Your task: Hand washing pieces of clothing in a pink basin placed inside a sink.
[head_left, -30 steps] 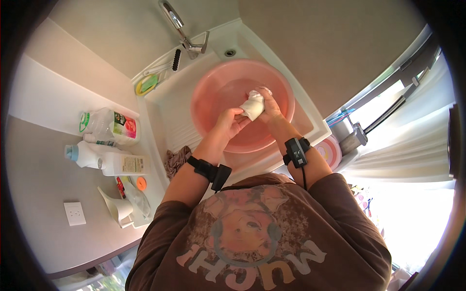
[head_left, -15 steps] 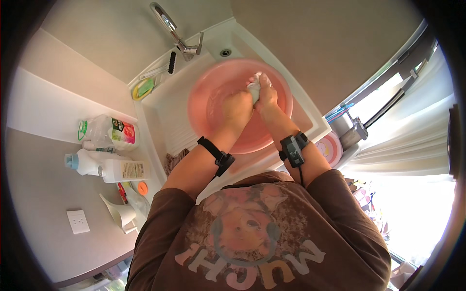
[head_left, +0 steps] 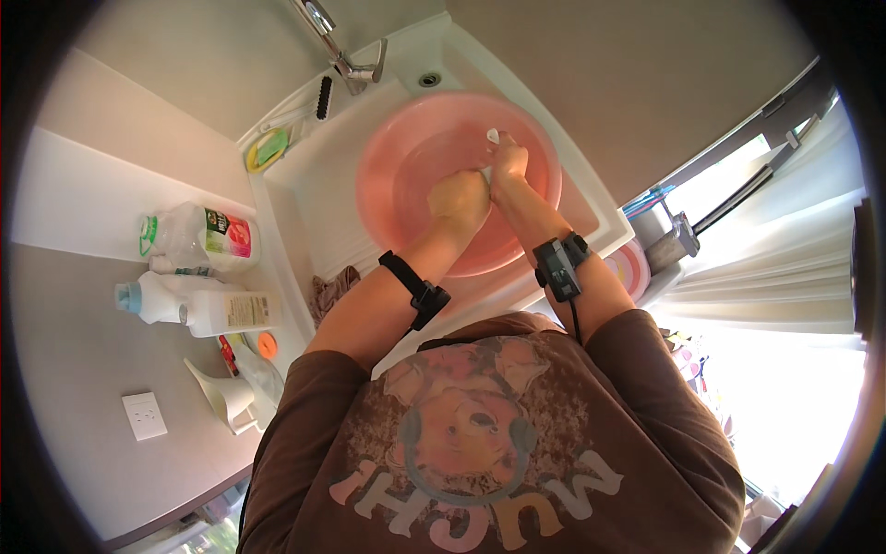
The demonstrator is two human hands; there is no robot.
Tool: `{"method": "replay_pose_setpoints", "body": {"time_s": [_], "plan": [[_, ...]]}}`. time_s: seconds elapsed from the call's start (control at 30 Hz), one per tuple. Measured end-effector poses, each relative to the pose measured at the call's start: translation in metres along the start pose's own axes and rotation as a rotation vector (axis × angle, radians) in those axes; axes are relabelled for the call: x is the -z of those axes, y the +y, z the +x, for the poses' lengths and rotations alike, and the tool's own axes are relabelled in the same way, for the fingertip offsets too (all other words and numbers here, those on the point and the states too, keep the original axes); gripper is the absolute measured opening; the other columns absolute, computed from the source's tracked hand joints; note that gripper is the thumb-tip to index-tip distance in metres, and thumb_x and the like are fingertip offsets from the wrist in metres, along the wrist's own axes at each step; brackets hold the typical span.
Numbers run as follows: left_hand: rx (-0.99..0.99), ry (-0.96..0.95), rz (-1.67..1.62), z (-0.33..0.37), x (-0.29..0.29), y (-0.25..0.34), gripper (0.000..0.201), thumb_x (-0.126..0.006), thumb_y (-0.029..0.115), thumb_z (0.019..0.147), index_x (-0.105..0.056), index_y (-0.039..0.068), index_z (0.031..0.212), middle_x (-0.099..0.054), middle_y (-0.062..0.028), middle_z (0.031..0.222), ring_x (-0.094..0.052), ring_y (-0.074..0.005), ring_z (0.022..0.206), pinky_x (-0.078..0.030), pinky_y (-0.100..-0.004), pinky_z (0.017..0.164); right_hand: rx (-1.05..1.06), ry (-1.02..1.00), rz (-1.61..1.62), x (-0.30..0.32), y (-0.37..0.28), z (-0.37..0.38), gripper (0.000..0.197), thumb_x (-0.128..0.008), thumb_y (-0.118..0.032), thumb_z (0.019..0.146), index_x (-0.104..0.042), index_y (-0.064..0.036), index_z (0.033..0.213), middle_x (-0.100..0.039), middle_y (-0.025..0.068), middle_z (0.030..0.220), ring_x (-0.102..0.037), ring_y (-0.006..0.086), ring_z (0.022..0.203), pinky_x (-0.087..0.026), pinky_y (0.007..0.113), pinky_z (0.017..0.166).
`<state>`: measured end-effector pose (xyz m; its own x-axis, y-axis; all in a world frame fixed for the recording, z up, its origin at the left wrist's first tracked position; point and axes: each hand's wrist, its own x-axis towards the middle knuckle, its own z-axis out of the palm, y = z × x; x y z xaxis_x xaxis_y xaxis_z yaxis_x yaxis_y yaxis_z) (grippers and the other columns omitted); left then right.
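Both my hands are over a round pink basin point(head_left: 383, 175) that stands in a white sink. A small white wet cloth point(head_left: 493, 136) is bunched between my fists, mostly hidden by my fingers; what kind of cloth it is cannot be made out. My left hand point(head_left: 459, 199) is closed on one end of it. Just to the right, my right hand point(head_left: 510, 164) is wrapped round the other end, and a bit of white pokes out past its fingers. The two fists nearly touch.
A chrome tap point(head_left: 349, 69) rises at the sink's far left corner. A black-bristled brush point(head_left: 324, 98) and a green soap bar on a yellow dish point(head_left: 268, 148) lie along the rim. Bottles point(head_left: 221, 309) stand at left. A dark crumpled cloth point(head_left: 334, 291) lies by my left forearm.
My right fist has closed further round the white cloth, so less of it shows. My left fist has turned slightly and shifted right, nearer the other. The view has tilted a little.
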<state>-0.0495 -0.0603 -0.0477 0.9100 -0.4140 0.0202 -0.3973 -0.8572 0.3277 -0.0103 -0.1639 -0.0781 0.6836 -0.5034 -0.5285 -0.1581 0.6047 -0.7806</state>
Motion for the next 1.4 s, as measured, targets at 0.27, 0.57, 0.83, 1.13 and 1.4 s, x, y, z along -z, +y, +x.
{"method": "replay_pose_setpoints", "body": {"time_s": [0.27,0.57,0.83,1.13,1.4], "plan": [[0.179,-0.225,-0.236,0.044,-0.032,-0.067,0.044,-0.072,0.037,0.077,-0.065,0.008,0.108,-0.069,-0.0155,0.101,-0.067,-0.0322,0.092,-0.053,-0.0420,0.075,0.271,-0.145,-0.874,0.014,0.019,0.039,0.043,-0.056,-0.032,0.090,-0.055,0.0006,0.118,-0.062,0.0162,0.105,-0.063,0.0282,0.092,-0.052,0.039,0.075],[-0.039,-0.422,0.154,0.086,-0.053,-0.082,0.080,-0.081,0.032,0.069,-0.047,0.006,0.136,-0.055,-0.0189,0.130,-0.054,-0.0309,0.119,-0.042,-0.0369,0.099,0.506,-0.427,-1.814,0.020,0.025,0.031,0.078,-0.059,-0.034,0.087,-0.016,-0.0189,0.151,-0.009,0.0140,0.157,-0.013,0.0425,0.142,-0.023,0.056,0.111],[-0.168,-0.744,0.584,0.091,-0.070,-0.061,0.079,-0.052,0.033,0.091,-0.008,0.008,0.152,-0.002,-0.0164,0.158,-0.011,-0.0419,0.143,-0.023,-0.0608,0.109,0.436,-0.443,-2.213,0.032,0.053,0.040,0.063,-0.034,-0.025,0.097,-0.008,-0.0137,0.153,-0.003,0.0125,0.159,-0.009,0.0410,0.143,-0.013,0.059,0.112],[-0.076,-0.577,0.319,0.112,-0.093,-0.072,0.042,-0.059,0.014,0.088,-0.054,0.006,0.129,-0.055,-0.0160,0.131,-0.057,-0.0302,0.115,-0.050,-0.0427,0.089,0.187,-0.549,-1.083,0.036,0.033,0.066,0.046,-0.042,-0.034,0.097,-0.047,-0.0108,0.136,-0.055,0.0174,0.125,-0.056,0.0307,0.112,-0.045,0.060,0.085],[-0.147,-0.004,0.211,0.046,0.008,-0.018,0.038,-0.069,0.013,0.077,-0.053,0.003,0.111,-0.065,-0.0176,0.093,-0.066,-0.0358,0.087,-0.052,-0.0468,0.072,-0.650,-0.710,0.351,0.024,0.008,0.026,0.047,-0.051,-0.051,0.093,-0.060,-0.0067,0.105,-0.065,0.0104,0.094,-0.064,0.0260,0.086,-0.054,0.045,0.073]]}}
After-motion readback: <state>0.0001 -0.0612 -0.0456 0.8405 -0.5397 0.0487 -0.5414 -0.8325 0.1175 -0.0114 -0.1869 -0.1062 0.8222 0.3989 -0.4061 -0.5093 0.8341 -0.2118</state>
